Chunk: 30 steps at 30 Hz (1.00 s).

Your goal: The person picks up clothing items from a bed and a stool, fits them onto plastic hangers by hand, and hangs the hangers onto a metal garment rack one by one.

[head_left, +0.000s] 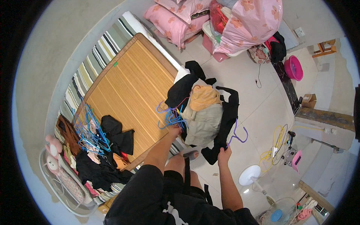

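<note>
My left hand [176, 131] is closed around a bunch of blue and purple clothes hangers [172, 116]. Clothes hang from them: a beige garment [204, 123], an orange-yellow one [205, 97] and a black one [181, 90]. To the right, my right hand [224, 155] grips the edge of a black garment [223, 126]. A purple hanger [237, 135] sticks out of that garment, its lower end close to my right fingers. The garments overlap, so where one ends and another begins is partly hidden.
A bed with a bamboo mat [132, 90] lies to my left, bearing a heap of blue hangers [91, 132] and black clothes [98, 171]. Pink bags [242, 31] stand ahead. A yellow cable [265, 157], a white round-based stand [249, 175] and a fan [277, 215] are on my right.
</note>
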Available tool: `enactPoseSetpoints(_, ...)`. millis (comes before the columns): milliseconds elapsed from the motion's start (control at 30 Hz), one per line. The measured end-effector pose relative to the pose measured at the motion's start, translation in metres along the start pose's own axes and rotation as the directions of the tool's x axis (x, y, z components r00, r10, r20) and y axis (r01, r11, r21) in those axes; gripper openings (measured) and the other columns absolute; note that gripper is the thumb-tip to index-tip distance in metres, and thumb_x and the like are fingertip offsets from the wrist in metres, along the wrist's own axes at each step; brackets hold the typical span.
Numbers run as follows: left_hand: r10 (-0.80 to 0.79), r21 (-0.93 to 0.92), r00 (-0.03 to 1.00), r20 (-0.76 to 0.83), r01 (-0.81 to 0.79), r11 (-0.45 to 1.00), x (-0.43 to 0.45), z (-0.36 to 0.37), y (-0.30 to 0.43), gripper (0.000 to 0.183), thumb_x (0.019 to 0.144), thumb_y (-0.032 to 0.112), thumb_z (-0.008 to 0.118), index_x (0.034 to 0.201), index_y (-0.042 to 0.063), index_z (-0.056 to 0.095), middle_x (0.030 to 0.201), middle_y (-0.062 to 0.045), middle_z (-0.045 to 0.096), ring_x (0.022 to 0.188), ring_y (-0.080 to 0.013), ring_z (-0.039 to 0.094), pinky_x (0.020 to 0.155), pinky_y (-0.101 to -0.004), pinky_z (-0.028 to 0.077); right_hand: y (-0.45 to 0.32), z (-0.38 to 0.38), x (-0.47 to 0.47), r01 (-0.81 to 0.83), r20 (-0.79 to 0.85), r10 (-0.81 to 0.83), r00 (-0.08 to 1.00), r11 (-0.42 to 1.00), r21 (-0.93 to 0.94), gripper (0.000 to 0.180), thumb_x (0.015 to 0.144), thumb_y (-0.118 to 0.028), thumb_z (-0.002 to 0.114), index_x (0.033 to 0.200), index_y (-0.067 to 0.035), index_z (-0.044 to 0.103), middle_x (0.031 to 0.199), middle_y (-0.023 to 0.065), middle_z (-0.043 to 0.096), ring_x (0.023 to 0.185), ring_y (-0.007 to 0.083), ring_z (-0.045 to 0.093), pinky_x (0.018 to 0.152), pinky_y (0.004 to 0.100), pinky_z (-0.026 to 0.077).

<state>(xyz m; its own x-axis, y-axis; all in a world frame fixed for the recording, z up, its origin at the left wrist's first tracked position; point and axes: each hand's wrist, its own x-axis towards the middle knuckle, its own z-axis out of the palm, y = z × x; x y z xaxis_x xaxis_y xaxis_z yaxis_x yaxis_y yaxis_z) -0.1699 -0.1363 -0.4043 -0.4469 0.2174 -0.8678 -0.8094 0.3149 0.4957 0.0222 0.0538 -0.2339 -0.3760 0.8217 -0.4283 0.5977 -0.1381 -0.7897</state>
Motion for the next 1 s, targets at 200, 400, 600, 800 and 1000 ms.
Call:
enactPoseSetpoints(200,-0.104,0.089,0.991,0.087,0.096,0.991,-0.022,0.001,0.017,0.013,0.083,0.020,0.057,0.077,0.010,0.053,0.062,-0.001,0.052,0.053,-0.0133,0.051,0.045,-0.0283,0.040,-0.015,0.008,-0.003,0.067,-0.084,-0.060,0.995,0.994,0.085,0.031,0.073,0.009,0.043,0.101,0.004,0.055,0.089,0.0093,0.060,0.081,0.0176,0.055,0.077,0.0287,0.043)
enactPoseSetpoints(400,0.196,0.235,0.952,0.234,-0.251,0.939,-0.070,0.038,0.029,0.017,0.087,0.022,0.054,0.081,0.007,0.054,0.064,-0.002,0.055,0.054,-0.0137,0.055,0.049,-0.0303,0.046,-0.024,0.017,-0.005,0.020,-0.011,-0.019,1.000,0.985,0.174,0.026,0.081,0.002,0.049,0.107,0.002,0.054,0.092,0.0071,0.059,0.084,0.0153,0.053,0.080,0.0272,0.042)
enactPoseSetpoints(600,0.482,0.445,0.731,0.482,-0.679,0.584,-0.166,0.113,0.080,0.017,0.082,0.017,0.053,0.091,0.003,0.054,0.083,-0.019,0.059,0.076,-0.0376,0.057,0.065,-0.0431,0.045,-0.056,0.030,-0.017,-0.026,0.261,-0.017,0.965,0.987,0.159,0.040,0.089,-0.017,0.053,0.124,0.001,0.044,0.111,0.0108,0.055,0.100,0.0155,0.049,0.088,0.0262,0.038)
enactPoseSetpoints(800,0.510,0.303,0.506,0.695,-0.850,0.430,-0.186,0.127,0.089,0.020,0.082,0.008,0.053,0.101,0.003,0.053,0.094,-0.016,0.055,0.084,-0.0354,0.055,0.070,-0.0391,0.045,-0.091,-0.002,-0.010,0.061,0.153,-0.077,0.985,0.992,0.106,0.023,0.089,-0.012,0.051,0.107,0.002,0.052,0.091,0.0072,0.059,0.083,0.0145,0.052,0.077,0.0272,0.043)
enactPoseSetpoints(1000,0.338,0.319,0.892,0.301,-0.428,0.845,-0.131,0.104,0.063,0.025,0.080,0.016,0.054,0.101,0.003,0.058,0.087,-0.017,0.060,0.082,-0.0315,0.059,0.068,-0.0379,0.047,-0.091,-0.037,-0.019,0.039,-0.006,-0.039,0.999,0.999,0.026,0.019,0.089,-0.012,0.051,0.103,0.001,0.053,0.089,0.0032,0.056,0.082,0.0112,0.049,0.076,0.0246,0.041)
